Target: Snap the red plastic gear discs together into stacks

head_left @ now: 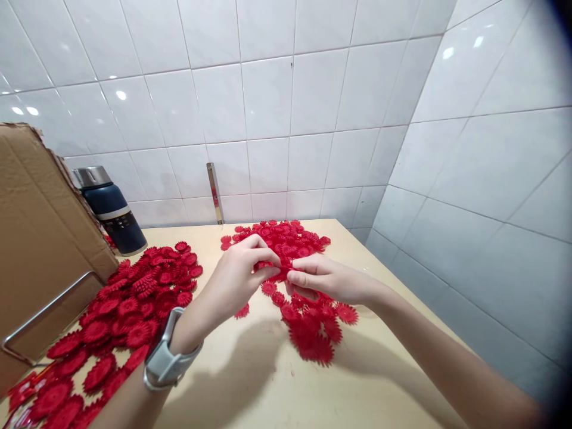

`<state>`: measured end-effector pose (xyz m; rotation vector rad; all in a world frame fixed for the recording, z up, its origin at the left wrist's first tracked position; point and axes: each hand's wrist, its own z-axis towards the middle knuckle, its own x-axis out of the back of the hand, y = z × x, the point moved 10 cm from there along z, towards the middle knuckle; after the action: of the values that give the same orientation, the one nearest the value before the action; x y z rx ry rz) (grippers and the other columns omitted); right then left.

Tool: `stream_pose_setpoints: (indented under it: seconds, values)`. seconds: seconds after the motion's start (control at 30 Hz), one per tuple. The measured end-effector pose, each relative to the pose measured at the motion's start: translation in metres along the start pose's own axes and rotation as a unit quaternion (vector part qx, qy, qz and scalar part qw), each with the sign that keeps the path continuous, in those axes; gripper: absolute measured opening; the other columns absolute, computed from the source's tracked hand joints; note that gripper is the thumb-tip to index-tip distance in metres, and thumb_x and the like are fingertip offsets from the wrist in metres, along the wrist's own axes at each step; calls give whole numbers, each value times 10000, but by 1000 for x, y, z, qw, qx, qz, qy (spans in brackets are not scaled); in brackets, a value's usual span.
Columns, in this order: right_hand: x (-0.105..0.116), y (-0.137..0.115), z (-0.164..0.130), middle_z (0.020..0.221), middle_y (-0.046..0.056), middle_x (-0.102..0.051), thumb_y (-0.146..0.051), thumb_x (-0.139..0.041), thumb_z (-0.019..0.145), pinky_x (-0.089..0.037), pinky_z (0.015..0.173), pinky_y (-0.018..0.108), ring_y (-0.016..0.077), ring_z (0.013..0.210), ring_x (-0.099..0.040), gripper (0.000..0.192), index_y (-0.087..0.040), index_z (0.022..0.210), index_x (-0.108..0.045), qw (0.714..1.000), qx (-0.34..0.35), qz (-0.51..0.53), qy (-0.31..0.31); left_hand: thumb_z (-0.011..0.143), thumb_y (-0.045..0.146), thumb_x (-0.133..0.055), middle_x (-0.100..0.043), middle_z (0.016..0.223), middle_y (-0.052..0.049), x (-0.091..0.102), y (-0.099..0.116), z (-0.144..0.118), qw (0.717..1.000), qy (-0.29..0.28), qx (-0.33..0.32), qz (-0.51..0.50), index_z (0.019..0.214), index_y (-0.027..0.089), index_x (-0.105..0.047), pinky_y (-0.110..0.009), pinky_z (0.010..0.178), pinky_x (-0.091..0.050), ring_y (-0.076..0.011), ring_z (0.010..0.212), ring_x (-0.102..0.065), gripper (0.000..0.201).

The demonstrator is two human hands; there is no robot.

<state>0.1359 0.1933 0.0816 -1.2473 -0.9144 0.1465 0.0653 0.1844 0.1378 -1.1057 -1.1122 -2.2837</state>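
Observation:
My left hand, with a watch on the wrist, is closed with thumb and fingertips pinched together. Opposite it, my right hand pinches too, and the two sets of fingertips nearly meet. Between them is a small red scalloped disc, flower-like and probably fabric, mostly covered by the fingers. Below the right hand lies a cluster of red discs with toothed edges; whether they are joined to the held one I cannot tell. Behind the hands a further heap of such discs spreads over the table.
A large pile of red discs covers the left side. Beyond it stand a cardboard box and a dark blue bottle. A bent metal rod is before the box. A metal strip leans on the tiled wall.

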Motion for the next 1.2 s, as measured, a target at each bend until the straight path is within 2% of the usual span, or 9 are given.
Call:
stream_pose_setpoints:
  seconds: [0.1,0.2,0.4,0.57,0.67,0.8,0.9,1.1,1.2]
  values:
    - [8,5,-1,520,-62,-303,-350,-429,858,-207,436,233,86,468,-254,366,-190,545,-330,997,-14,-63,32,839,170,-441,-520,805,-14,4,-7,0,993,33,25,112,727,178,-603,-249,604,-393,-129,658,-502,197]
    - [23,9,-3,521,-56,-280,-305,-418,854,-170,451,254,97,476,-223,370,-196,546,-244,987,-26,-120,100,829,161,-430,-518,795,-8,5,-14,0,980,35,51,191,703,177,-577,-240,544,-348,-124,618,-488,195]
    - [52,15,-7,513,-44,-275,-367,-406,856,-170,483,274,116,487,-260,400,-203,545,-216,960,-42,-173,215,819,162,-407,-506,785,-25,9,-28,0,967,55,83,236,686,180,-547,-251,488,-251,-136,565,-446,194]
    - [52,26,-2,502,-54,-301,-434,-377,864,-235,463,247,98,461,-286,415,-203,542,-251,975,-45,-135,171,818,209,-442,-535,760,-21,0,-34,2,976,29,77,201,702,184,-560,-251,506,-283,-149,593,-481,167]
    - [50,29,-2,528,-53,-382,-422,-389,859,-292,461,231,96,468,-357,367,-200,570,-343,980,-46,-116,152,822,223,-447,-560,756,-18,-4,-34,4,985,13,71,160,720,187,-575,-257,563,-345,-158,651,-517,168]
    - [58,29,-5,676,-3,-534,-390,-510,794,-355,543,264,142,606,-481,206,-191,743,-508,967,-53,-133,213,829,218,-431,-588,720,4,-7,-29,5,993,-9,60,99,718,190,-563,-254,598,-381,-150,665,-539,175]
    - [55,21,-5,806,37,-588,-390,-531,784,-385,628,290,171,728,-524,209,-184,810,-552,963,-41,-134,230,838,229,-417,-590,705,14,-10,-27,4,996,-21,57,64,714,189,-548,-250,587,-384,-140,649,-539,185]
    - [29,1,-3,714,-4,-605,-411,-437,848,-392,520,232,124,613,-531,280,-198,753,-591,985,-9,-95,142,837,288,-435,-581,703,15,-17,-20,5,998,-36,52,8,709,183,-551,-241,568,-370,-131,638,-517,202]
    - [32,-2,-4,686,-11,-589,-345,-437,853,-382,526,230,117,597,-510,253,-191,699,-566,981,-1,-104,161,824,317,-457,-562,682,18,-17,-23,4,997,-32,72,-22,717,183,-540,-244,546,-345,-132,613,-491,190]
